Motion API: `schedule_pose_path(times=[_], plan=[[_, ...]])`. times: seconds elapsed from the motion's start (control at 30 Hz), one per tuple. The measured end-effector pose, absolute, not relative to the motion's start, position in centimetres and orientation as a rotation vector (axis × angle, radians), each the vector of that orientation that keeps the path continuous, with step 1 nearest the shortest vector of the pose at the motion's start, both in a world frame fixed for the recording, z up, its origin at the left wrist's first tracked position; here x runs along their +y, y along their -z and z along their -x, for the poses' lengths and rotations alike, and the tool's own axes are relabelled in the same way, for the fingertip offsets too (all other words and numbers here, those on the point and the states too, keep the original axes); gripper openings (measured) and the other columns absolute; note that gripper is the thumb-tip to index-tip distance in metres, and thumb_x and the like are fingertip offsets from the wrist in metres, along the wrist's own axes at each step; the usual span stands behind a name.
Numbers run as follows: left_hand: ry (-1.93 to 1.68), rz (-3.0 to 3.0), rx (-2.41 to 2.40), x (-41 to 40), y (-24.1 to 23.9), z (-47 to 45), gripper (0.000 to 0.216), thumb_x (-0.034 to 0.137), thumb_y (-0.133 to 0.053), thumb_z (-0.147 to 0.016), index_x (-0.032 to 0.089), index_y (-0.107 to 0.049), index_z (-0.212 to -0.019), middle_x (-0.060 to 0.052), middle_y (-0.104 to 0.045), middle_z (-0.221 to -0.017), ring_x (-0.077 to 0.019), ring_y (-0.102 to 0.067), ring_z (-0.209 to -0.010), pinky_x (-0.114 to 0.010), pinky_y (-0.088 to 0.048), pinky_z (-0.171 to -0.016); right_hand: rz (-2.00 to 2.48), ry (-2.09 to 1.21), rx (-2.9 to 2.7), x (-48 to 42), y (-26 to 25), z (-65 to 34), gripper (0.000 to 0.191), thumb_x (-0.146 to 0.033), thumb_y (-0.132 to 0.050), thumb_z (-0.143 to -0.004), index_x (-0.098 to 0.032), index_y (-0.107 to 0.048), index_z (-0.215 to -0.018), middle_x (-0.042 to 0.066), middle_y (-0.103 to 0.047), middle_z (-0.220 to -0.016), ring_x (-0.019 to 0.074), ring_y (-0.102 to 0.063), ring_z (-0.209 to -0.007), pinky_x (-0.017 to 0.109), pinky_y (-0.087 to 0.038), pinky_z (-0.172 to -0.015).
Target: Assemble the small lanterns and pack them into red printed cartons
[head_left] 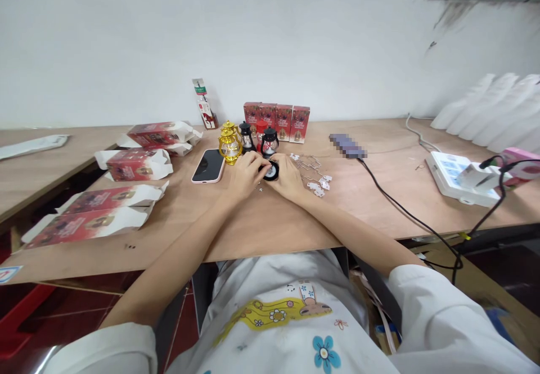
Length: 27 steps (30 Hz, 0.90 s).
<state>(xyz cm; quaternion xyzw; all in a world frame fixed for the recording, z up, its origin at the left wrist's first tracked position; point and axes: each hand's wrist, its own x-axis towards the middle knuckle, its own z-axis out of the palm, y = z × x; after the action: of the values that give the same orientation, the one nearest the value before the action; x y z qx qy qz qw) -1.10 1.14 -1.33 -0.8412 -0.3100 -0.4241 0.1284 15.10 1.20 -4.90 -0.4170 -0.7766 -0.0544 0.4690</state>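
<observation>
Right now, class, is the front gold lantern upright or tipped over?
Upright: the front gold lantern stands on its base, with its cap at the top.

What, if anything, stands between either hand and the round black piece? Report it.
Nothing visible: the left hand and right hand are both at the round black piece. The lanterns stand beyond it, not in between.

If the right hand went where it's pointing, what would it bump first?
The right hand would probably bump the nearer black lantern, just past the round black piece it touches; depth is unclear.
</observation>
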Motion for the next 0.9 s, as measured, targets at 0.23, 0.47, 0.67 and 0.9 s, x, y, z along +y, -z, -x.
schedule_pose_path(times=[0.23, 0.47, 0.67, 0.9], plan=[[1.088, 2.337, -0.867, 1.0, 1.1, 1.1, 0.021, 0.03, -0.049, -0.096, 0.017, -0.064, -0.089, -0.006, -0.063, -0.085, -0.0182, -0.056, -0.08, -0.031, -0.037, -0.068, 1.048, 0.119, -1.872, 1.2, 4.8, -15.3, 0.034, -0.033, -0.06, -0.083, -0.018, -0.046, -0.11, 0.013, -0.06, -0.11, 0.0265, -0.06, -0.099, 0.04, -0.051, -0.084], [1.08, 2.36, -0.913, 0.9, 1.2, 1.0, 0.02, 0.03, -0.051, -0.094, 0.018, -0.065, -0.087, -0.007, -0.063, -0.085, -0.0188, -0.055, -0.08, -0.032, -0.035, -0.068, 1.026, 0.124, -1.873, 1.1, 4.7, -15.2, 0.031, -0.031, -0.058, -0.083, -0.018, -0.046, -0.109, 0.012, -0.06, -0.11, 0.0263, -0.06, -0.1, 0.039, -0.051, -0.084], [1.346, 2.315, -1.069, 1.4, 1.0, 1.3, 0.021, 0.031, -0.05, -0.095, 0.018, -0.065, -0.088, -0.005, -0.063, -0.084, -0.0174, -0.057, -0.08, -0.031, -0.041, -0.073, 1.08, 0.105, -1.855, 1.3, 4.5, -15.5, 0.034, -0.036, -0.06, -0.083, -0.019, -0.045, -0.11, 0.012, -0.061, -0.11, 0.0274, -0.06, -0.101, 0.039, -0.051, -0.083], [0.853, 2.636, -1.482, 2.8, 0.9, 2.9, 0.017, 0.031, -0.06, -0.086, 0.02, -0.072, -0.083, -0.004, -0.069, -0.08, -0.0189, -0.059, -0.075, -0.03, -0.04, -0.068, 1.147, 0.116, -1.781, 2.2, 4.5, -16.4, 0.036, -0.033, -0.063, -0.08, -0.019, -0.045, -0.109, 0.013, -0.061, -0.111, 0.0282, -0.059, -0.103, 0.04, -0.05, -0.085]])
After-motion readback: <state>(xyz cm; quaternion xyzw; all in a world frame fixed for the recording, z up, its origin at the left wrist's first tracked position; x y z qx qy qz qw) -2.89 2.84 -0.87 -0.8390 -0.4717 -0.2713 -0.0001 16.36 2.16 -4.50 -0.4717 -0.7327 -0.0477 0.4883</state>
